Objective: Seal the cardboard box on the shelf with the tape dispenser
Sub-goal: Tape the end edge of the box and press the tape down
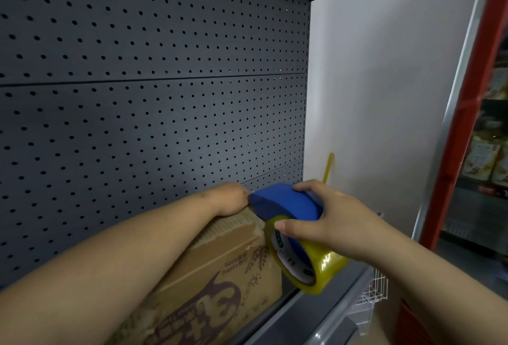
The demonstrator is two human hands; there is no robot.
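Two hands are seen at the cardboard box (220, 270) on the shelf (308, 314). At left, the left hand (228, 199) is pressed on the box's far top edge; its fingers are hidden, state not readable. At right, the tape dispenser (288, 207) is gripped by the right hand (327, 221), fingers wrapped around it. Judged best: box held firmly, tape pulled straight along the seam under even pressure.

Retail shop or its stockroom. Indicators: a dark perforated back panel (154, 92) of the gondola-shelving type; a grey shelf edge (308, 309) below it; a white end panel (379, 83); a red upright (467, 130) at right, with shelves of packaged goods (486, 160) behind it; a white wire basket (373, 289) at lower right.
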